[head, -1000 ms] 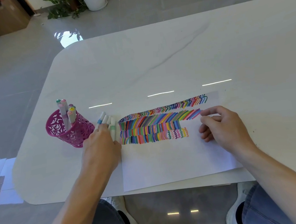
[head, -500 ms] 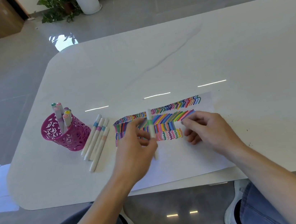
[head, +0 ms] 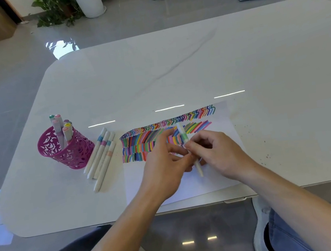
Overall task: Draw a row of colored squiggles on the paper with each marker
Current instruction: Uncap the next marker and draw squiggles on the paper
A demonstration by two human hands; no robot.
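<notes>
A white sheet of paper (head: 189, 185) lies near the table's front edge, its upper part filled with rows of colored strokes and squiggles (head: 142, 145). Over the paper both hands meet on one white marker with a green band (head: 184, 137). My left hand (head: 165, 165) grips its middle from the left, and my right hand (head: 218, 152) pinches it from the right. The marker stands nearly upright in the view, its lower end pointing toward me. Part of the lower squiggle row is hidden behind the hands.
A pink perforated cup (head: 66, 149) with several markers stands at the left. Several white markers (head: 101, 157) lie between the cup and the paper. The white table (head: 194, 62) stretches far behind. Small ink specks (head: 266, 155) dot the table right of the paper.
My left hand lifted a green-banded marker from the group beside the cup and carried it right over the paper. My right hand has now closed on the same marker.
</notes>
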